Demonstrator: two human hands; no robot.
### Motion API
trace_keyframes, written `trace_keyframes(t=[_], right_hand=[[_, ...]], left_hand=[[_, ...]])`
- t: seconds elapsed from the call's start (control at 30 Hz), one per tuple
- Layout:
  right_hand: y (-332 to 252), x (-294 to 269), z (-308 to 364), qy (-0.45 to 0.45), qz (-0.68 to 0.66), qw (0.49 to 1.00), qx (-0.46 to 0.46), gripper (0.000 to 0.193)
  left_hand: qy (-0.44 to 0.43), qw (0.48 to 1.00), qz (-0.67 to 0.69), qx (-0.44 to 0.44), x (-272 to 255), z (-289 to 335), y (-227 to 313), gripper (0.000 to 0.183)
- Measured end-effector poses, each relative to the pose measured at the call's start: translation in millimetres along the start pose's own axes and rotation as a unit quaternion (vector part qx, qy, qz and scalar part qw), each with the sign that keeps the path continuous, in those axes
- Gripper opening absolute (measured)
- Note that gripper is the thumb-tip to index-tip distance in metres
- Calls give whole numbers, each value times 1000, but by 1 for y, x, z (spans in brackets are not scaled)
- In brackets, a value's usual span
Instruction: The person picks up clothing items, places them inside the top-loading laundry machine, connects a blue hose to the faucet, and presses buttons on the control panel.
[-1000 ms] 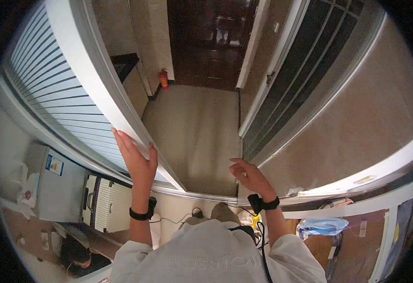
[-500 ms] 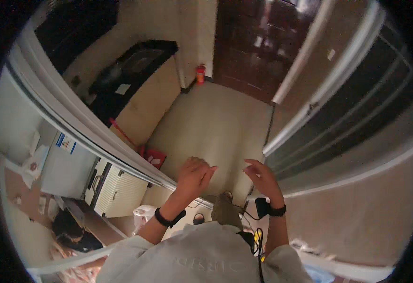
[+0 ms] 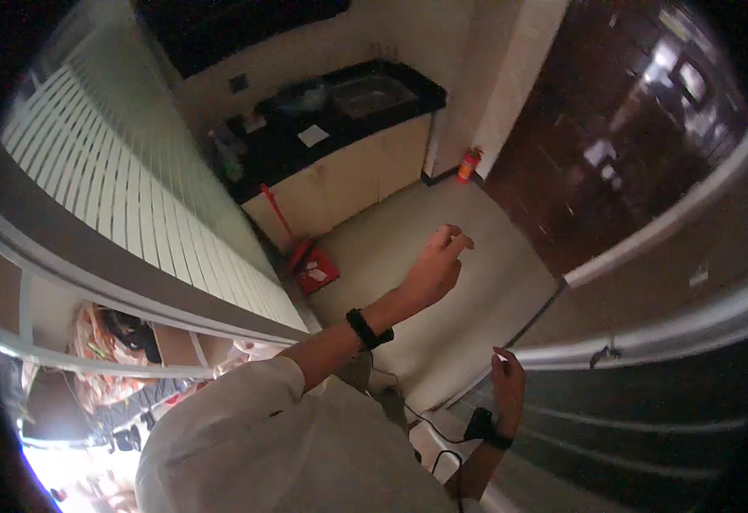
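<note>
My left hand [image 3: 436,267] reaches out over the pale floor [image 3: 425,342], its fingers loosely bent and apart with nothing in them. My right hand [image 3: 508,385] is raised at the lower right, fingers apart and empty, beside the dark striped panel [image 3: 630,427] of a door. Each wrist wears a black band with a small box, and a thin black cable [image 3: 429,421] hangs between the arms. Neither hand appears to touch anything.
To the left stands a striped glass sliding panel [image 3: 147,201]. Beyond it are a red dustpan [image 3: 314,272] and a black counter [image 3: 293,154] with a sink [image 3: 374,94]. A red fire extinguisher [image 3: 469,166] stands by the dark brown door [image 3: 545,154].
My view has turned toward the left and moved forward into the doorway. My left hand now reaches farther ahead; my right hand sits lower in view.
</note>
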State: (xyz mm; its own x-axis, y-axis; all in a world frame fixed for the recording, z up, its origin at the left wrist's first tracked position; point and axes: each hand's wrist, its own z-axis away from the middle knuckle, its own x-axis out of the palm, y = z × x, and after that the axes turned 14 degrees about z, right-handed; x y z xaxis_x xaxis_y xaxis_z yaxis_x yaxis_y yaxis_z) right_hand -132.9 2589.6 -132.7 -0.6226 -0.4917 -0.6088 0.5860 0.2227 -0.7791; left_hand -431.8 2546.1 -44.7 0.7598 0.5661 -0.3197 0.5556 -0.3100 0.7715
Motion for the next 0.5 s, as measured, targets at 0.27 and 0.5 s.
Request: trace_keyframes(t=[0.27, 0.5], right_hand=[[-45, 1, -142, -57, 70, 994, -61, 33], [-80, 51, -345, -77, 117, 967, -213, 30]], left_hand=[[84, 996, 5, -30, -44, -97, -107, 46], [252, 966, -27, -50, -147, -151, -239, 32]])
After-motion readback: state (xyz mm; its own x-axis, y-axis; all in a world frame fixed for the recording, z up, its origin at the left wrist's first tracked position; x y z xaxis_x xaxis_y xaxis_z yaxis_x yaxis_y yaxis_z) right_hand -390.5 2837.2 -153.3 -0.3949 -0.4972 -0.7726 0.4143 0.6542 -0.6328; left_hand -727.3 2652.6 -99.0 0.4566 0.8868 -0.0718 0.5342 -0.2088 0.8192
